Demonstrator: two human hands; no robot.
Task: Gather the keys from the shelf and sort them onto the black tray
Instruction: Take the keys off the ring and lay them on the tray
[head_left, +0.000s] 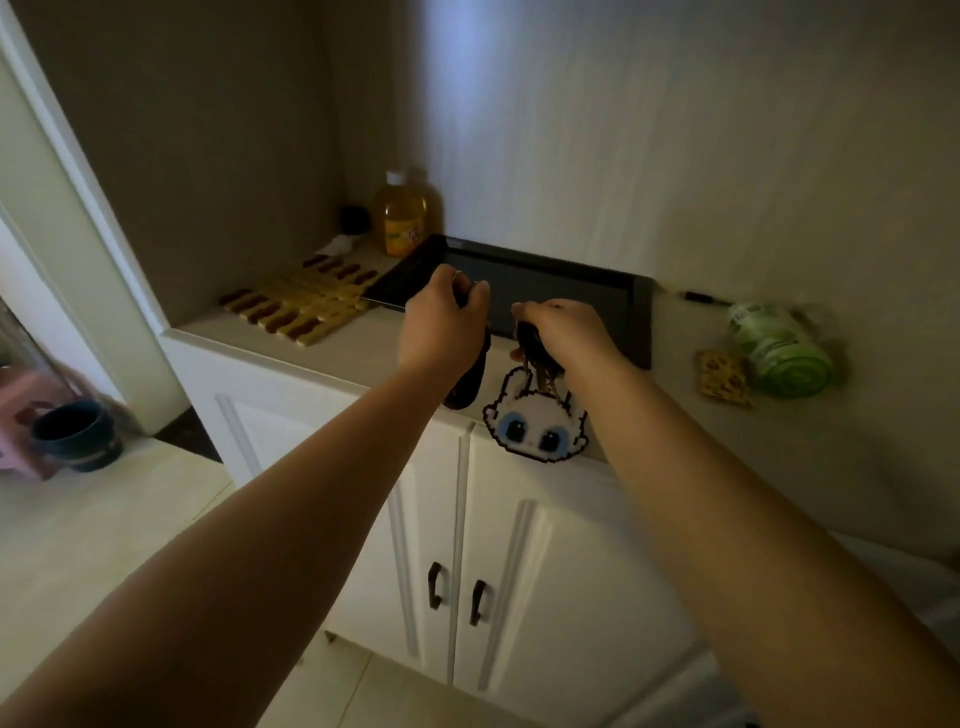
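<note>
Nearest, a white pixel-bead charm (535, 421) is seen hanging below the right hand (563, 332), which is closed around a bunch of keys (532, 345) held above the front edge of the shelf (332, 348). Just left, the left hand (441, 322) is closed on a second item, a dark fob (470, 379) dangling from it; its keys are hidden. Directly beyond both hands the black tray (571, 291) lies, long axis running left to right, its surface bare as far as visible. Both hands are judged about equally near its front rim, so a short forward reach is needed
</note>
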